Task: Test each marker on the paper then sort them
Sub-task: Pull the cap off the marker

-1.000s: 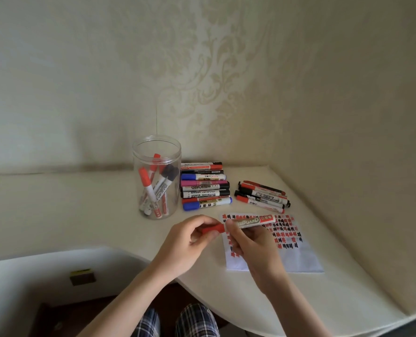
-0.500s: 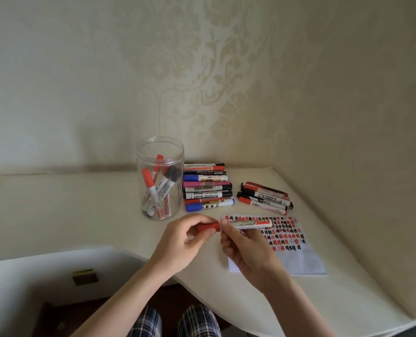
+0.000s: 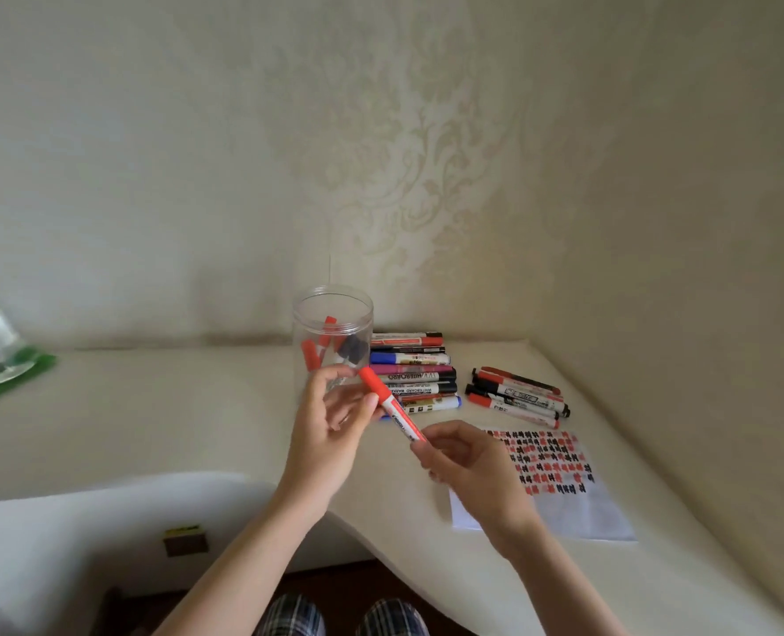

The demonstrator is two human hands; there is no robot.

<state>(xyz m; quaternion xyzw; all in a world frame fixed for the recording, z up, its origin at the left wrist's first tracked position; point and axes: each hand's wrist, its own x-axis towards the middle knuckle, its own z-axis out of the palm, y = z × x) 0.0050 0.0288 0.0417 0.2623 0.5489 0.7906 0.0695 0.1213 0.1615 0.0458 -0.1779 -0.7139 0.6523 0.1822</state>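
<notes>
A person sits at a pale table (image 3: 151,420). The right hand (image 3: 468,465) pinches the tail end of a red marker (image 3: 392,403), which slants up and left in the air above the table edge, cap still on. The left hand (image 3: 330,429) is loosely open, fingertips touching the capped end. To test it well, the cap likely needs a firm pull straight off, then a short stroke on a bare patch of the paper (image 3: 560,511), below its red and black marks. A clear jar (image 3: 333,332) behind holds several markers, blurred, perhaps red and black.
</notes>
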